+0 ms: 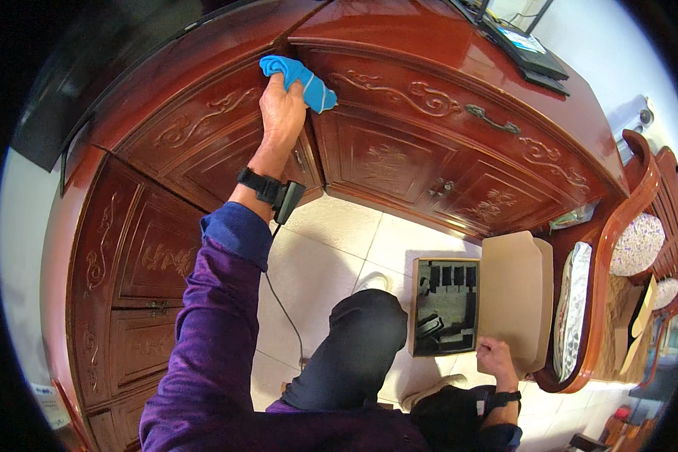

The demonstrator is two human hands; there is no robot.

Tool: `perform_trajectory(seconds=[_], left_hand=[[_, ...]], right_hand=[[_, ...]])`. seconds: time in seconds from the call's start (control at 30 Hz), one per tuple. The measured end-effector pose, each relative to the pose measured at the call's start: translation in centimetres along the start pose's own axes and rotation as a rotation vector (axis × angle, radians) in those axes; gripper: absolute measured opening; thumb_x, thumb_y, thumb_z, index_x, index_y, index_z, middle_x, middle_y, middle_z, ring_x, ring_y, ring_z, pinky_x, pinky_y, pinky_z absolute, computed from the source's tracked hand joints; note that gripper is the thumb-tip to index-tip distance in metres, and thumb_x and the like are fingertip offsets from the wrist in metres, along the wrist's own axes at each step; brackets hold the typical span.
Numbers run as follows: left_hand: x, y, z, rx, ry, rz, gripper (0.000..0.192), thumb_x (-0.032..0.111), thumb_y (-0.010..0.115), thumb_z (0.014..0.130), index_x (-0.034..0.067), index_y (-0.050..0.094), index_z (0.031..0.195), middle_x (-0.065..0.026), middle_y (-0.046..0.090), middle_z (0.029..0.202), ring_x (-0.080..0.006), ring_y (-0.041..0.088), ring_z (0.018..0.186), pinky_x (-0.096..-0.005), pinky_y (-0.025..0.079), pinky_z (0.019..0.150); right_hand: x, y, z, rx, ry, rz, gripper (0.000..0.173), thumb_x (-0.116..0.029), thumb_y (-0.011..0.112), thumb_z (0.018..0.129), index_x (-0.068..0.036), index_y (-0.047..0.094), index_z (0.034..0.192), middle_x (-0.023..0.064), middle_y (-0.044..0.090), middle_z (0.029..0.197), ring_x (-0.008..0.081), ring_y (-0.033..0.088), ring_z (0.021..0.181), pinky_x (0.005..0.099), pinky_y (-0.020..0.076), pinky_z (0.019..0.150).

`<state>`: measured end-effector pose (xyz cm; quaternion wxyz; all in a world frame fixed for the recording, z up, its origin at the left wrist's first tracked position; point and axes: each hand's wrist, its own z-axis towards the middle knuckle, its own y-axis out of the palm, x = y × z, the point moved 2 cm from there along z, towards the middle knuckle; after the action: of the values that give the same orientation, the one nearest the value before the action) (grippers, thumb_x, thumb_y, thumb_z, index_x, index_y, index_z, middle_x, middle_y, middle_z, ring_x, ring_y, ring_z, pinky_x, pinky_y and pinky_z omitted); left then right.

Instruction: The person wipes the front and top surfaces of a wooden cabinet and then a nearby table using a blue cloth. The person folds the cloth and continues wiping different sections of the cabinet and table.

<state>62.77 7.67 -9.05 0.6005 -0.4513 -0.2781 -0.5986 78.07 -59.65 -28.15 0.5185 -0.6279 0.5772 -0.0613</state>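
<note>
A folded blue cloth (308,85) with thin white stripes is gripped in my left hand (283,105), against the front of a carved red-brown wooden cabinet (395,124), by the corner where two cabinet sections meet. A black device is strapped to my left wrist, with a cable hanging from it. Low on the right, my right hand (492,355) is loosely curled beside the open cardboard box (514,299); nothing shows in it, though its palm is hidden.
The box holds black items in a fitted tray (446,305) on the tiled floor (339,243). A metal drawer handle (492,118) juts from the cabinet. A black router (522,48) lies on top. At right stands a wooden bench (593,316) with cushions.
</note>
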Motion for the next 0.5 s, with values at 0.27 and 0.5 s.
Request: perform_trajectory(seconds=[0.27, 0.5], left_hand=[[1.0, 1.7, -0.6, -0.088, 0.023, 0.142, 0.034, 0.016, 0.059, 0.097, 0.0, 0.06, 0.127, -0.024, 0.07, 0.113, -0.0374, 0.069, 0.104, -0.0451, 0.053, 0.09], [2.1, 4.1, -3.0, -0.203, 0.025, -0.016, 0.029, 0.006, 0.059, 0.097, 0.002, 0.063, 0.126, -0.0129, 0.071, 0.109, -0.0203, 0.066, 0.099, -0.0354, 0.052, 0.09]], right_hand=[[0.1, 0.3, 0.0, 0.093, -0.14, -0.026, 0.026, -0.008, 0.064, 0.085, -0.002, 0.074, 0.108, 0.0183, 0.074, 0.083, 0.0244, 0.075, 0.077, 0.0355, 0.0582, 0.073], [-1.4, -0.1, -0.2, 0.075, -0.112, -0.019, 0.026, -0.009, 0.067, 0.085, -0.002, 0.074, 0.109, 0.0212, 0.074, 0.093, 0.0314, 0.074, 0.085, 0.0381, 0.0582, 0.077]])
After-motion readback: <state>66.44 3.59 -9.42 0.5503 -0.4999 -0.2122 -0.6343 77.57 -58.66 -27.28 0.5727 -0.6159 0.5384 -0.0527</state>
